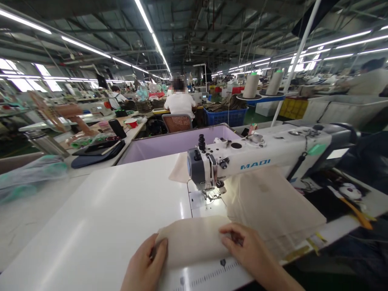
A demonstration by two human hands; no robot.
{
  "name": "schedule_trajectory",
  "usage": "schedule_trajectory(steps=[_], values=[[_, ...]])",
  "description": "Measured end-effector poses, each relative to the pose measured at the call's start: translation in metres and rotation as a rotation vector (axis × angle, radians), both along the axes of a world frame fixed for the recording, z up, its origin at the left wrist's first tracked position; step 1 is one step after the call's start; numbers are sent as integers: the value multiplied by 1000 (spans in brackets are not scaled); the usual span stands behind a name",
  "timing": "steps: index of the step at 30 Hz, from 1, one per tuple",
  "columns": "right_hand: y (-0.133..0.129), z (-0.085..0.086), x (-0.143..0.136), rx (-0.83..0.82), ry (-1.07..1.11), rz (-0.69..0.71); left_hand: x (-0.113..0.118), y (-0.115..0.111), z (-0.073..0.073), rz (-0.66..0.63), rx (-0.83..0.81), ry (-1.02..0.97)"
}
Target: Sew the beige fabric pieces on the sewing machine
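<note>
Between my two hands a piece of beige fabric (194,238) is held just in front of the sewing machine (254,155). My left hand (148,258) pinches its left edge between thumb and fingers. At the right edge, my right hand (247,248) grips the cloth in the same way. The presser foot (213,195) stands beyond the fabric's far edge, apart from it. To the right, under the machine arm, lies a stack of beige fabric panels (269,206). Another beige piece (180,169) lies behind the machine head.
A white tabletop (100,218) with a printed ruler (209,277) surrounds the machine. Behind it is a lilac-lined bin (151,147). A side table at left carries a dark pouch (97,155) and a steel flask (45,141). Thread cones (251,86) stand at back right; a co-worker (180,103) sits ahead.
</note>
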State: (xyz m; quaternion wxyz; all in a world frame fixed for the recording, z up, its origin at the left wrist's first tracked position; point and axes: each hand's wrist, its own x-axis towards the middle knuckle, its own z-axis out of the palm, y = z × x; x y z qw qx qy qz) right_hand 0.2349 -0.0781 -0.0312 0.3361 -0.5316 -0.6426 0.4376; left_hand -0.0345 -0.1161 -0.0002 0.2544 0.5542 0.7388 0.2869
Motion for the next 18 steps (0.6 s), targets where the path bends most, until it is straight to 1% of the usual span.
schedule_trajectory(steps=[3,6,10,18], values=[[6,3,-3,2,-54,13,5,-1,-1,41,-20,111],[9,7,-4,33,-86,28,11,-2,4,76,-21,144],[8,11,-4,31,-100,34,15,-3,9,71,-49,155],[10,10,-5,-1,-98,26,17,1,7,61,-57,229]])
